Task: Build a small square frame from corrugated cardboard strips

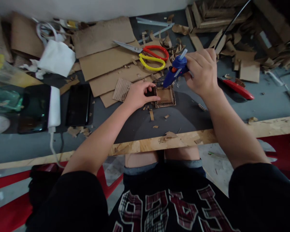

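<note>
A black shirt with a plaid print point(174, 209) and two bare knees fill the bottom of the view, just under the raw wooden near edge of the counter point(268, 127). Over the middle of the counter, the left hand point(137, 95) presses down on the left side of a small cardboard tray point(165, 96), its grip closed on a dark piece there; what that piece is cannot be told from here. The right hand point(203, 74) has its grip clamped on a blue glue gun point(175, 71), tilted with the nozzle down at the tray's far left corner and a clear glue stick poking up from the back. A black cord point(232, 24) runs from the gun toward the far right corner.

Just beyond the tray lie scissors point(147, 54) with red and yellow handles on overlapping cardboard sheets point(103, 61). A red utility knife point(239, 88) lies right of the right wrist. Near the left edge are two dark phones point(78, 104), one beside a white power bank point(54, 106). Cardboard scraps point(248, 54) litter the far right.
</note>
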Action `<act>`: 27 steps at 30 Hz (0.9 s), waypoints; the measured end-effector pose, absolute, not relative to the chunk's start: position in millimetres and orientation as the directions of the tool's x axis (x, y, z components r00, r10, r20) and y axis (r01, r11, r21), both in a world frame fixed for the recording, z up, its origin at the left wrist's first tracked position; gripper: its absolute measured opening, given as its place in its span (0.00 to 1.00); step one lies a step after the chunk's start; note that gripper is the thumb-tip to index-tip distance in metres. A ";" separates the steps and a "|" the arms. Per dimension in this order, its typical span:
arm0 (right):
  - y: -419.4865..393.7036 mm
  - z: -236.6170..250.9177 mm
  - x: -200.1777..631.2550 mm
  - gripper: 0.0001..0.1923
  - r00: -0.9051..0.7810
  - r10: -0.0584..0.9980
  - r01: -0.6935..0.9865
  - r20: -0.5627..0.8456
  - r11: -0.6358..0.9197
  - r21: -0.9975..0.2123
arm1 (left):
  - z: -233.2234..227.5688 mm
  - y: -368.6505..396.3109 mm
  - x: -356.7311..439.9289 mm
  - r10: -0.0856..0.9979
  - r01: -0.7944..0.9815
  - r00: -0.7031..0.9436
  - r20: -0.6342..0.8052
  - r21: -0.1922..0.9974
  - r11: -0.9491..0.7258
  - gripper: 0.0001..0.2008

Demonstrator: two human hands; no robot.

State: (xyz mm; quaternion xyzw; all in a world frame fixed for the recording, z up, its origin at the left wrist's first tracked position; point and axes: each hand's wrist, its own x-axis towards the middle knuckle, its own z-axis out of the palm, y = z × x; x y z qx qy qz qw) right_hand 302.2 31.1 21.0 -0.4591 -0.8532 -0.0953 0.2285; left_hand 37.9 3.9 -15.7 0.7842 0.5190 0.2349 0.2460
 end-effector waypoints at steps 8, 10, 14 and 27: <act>29.1 23.1 300.8 0.28 -0.435 0.791 0.841 0.430 0.528 -0.121 | -14.0 3.8 37.9 0.930 0.704 0.351 0.104 0.626 -0.336 0.23; 29.0 23.2 300.9 0.29 -0.433 0.795 0.838 0.425 0.528 -0.134 | -14.1 3.7 37.8 0.930 0.704 0.353 0.106 0.624 -0.339 0.23; 27.4 24.1 299.8 0.31 -0.429 0.796 0.836 0.427 0.529 -0.145 | -16.1 4.0 37.3 0.925 0.704 0.359 0.121 0.616 -0.354 0.24; 26.8 20.9 297.7 0.31 -0.459 0.760 0.820 0.461 0.562 -0.110 | -16.0 4.6 37.4 0.925 0.704 0.361 0.120 0.615 -0.355 0.24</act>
